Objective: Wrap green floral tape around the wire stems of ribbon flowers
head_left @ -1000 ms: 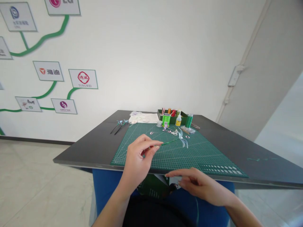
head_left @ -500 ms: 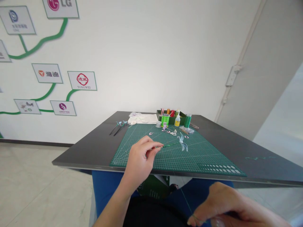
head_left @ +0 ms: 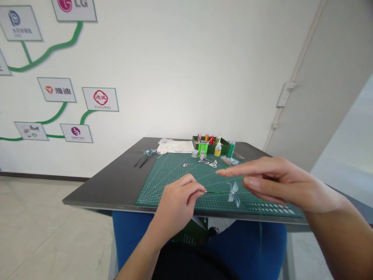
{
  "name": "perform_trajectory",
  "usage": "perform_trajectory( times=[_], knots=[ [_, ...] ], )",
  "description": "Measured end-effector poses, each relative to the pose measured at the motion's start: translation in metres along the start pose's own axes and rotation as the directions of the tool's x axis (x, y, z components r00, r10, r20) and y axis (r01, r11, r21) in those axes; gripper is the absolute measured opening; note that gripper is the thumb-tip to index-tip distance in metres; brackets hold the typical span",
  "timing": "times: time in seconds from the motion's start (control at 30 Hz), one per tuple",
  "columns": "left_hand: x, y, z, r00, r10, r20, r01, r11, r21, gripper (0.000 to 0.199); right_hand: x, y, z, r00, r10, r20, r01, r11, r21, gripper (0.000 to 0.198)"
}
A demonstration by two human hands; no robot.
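Observation:
My left hand point(head_left: 180, 198) pinches one end of a thin green-wrapped stem point(head_left: 216, 191) between thumb and fingers, over the front of the cutting mat point(head_left: 163, 181). Pale blue translucent petals form a flower point(head_left: 234, 194) at the stem's right end. To the right of the flower and slightly above it, my right hand point(head_left: 282, 181) is raised, index finger stretched out and thumb below. A fine green thread point(head_left: 260, 233) hangs faintly beneath this hand, and a bit of it shows across the index fingertip. How the other fingers grip it is hidden.
Behind the hands stand a green can point(head_left: 203, 148), a glue bottle point(head_left: 218, 149), a green spool point(head_left: 230, 149) and a dark box point(head_left: 224, 147) of thread spools. White-handled scissors point(head_left: 213, 165) lie on the mat. Finished blue stems point(head_left: 148, 157) and white paper point(head_left: 183, 146) are at the left.
My right hand has risen from low over my lap to above the mat, beside the flower. My left hand and the stem have shifted slightly right and nearer, and the flower has turned.

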State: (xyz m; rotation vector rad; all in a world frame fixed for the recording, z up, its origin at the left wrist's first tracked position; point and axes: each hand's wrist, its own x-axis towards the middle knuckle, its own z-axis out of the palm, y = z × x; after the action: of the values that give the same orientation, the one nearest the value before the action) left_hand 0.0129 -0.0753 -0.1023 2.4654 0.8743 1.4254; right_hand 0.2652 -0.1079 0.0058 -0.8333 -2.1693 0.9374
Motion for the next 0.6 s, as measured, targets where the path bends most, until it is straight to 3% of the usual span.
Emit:
perform_trajectory(
  times=[0.23, 0.47, 0.6],
  knots=[
    [-0.002, 0.002, -0.001, 0.993, 0.112, 0.023, -0.112, 0.994, -0.013, 0.019, 0.043, 0.01, -0.026, 0.989, -0.086, 0.119, 0.091, 0.995, -0.041, 0.05],
    [0.0, 0.003, -0.006, 0.991, 0.129, -0.02, -0.13, 0.99, -0.048, 0.017, 0.067, 0.058, -0.034, 0.996, 0.064, 0.065, -0.06, 0.996, -0.065, 0.05],
    [0.0, 0.004, -0.008, 0.983, 0.124, -0.138, -0.133, 0.989, -0.058, 0.016, 0.061, 0.093, -0.016, 0.985, 0.149, 0.081, -0.144, 0.988, -0.063, 0.059]
  ],
)
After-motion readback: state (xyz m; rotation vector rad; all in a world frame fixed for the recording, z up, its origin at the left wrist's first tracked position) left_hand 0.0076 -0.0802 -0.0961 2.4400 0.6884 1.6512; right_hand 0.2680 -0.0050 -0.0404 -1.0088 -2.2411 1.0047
